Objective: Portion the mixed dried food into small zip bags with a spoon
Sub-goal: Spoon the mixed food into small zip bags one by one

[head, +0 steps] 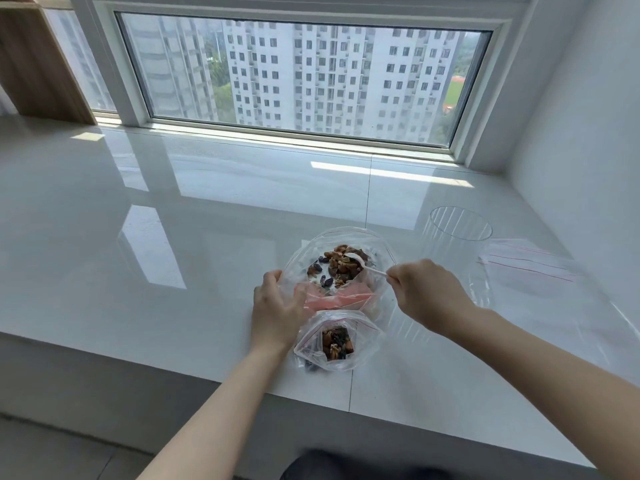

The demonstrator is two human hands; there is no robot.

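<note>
Pinching the white plastic spoon by its handle end, the right hand has its fingers curled round it. The spoon's long axis runs from the hand up and left, bowl end pointing away from the person, into the mixed dried food inside the large open bag. The left hand grips that bag's left rim, thumb outside and fingers curled against the plastic — mouth held open toward the camera. Just nearer the person, a small zip bag stands on the white sill near its front edge, mouth open, partly filled. To the right – a clear ribbed cup, with empty zip bags lying flat beside it.
</note>
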